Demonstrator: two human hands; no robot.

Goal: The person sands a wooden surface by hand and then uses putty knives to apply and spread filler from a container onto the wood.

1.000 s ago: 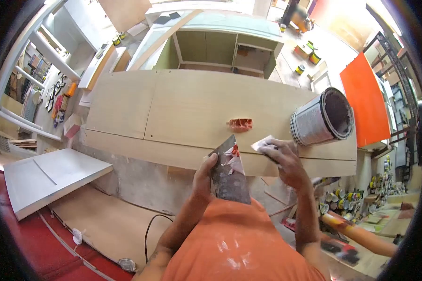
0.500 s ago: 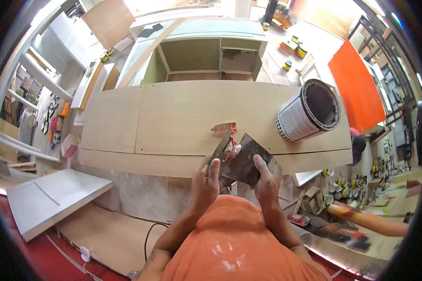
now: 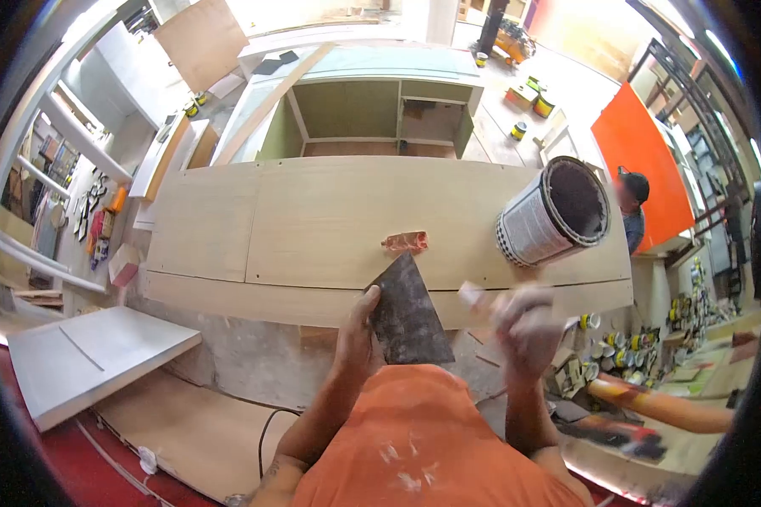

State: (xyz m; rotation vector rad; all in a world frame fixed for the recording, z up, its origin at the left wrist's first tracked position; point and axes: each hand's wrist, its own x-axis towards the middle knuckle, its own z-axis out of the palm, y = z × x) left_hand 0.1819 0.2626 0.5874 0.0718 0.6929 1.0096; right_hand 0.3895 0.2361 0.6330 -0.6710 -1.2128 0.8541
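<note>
My left hand [image 3: 359, 336] grips a dark flat plate [image 3: 409, 314] by its left edge, the thumb on its face, above my orange shirt. My right hand [image 3: 526, 328] is raised to the right of the plate, smeared by motion, so its fingers and anything in them are unclear. Just beyond the plate's top corner, a red tube [image 3: 405, 242] lies on the pale wooden board [image 3: 338, 203]. A large open can [image 3: 554, 211] with a dark inside stands on the board's right part.
Behind the board is a cabinet frame [image 3: 347, 110] with a glassy top. A person in a dark cap [image 3: 633, 188] is at the right, by an orange panel [image 3: 643, 160]. A white panel [image 3: 101, 359] lies at the left. Several small cans [image 3: 621, 351] are at the lower right.
My right hand has come off the dark plates and moved right. One dark plate now shows in my left hand instead of two pieces. A person's head has risen into view at the right.
</note>
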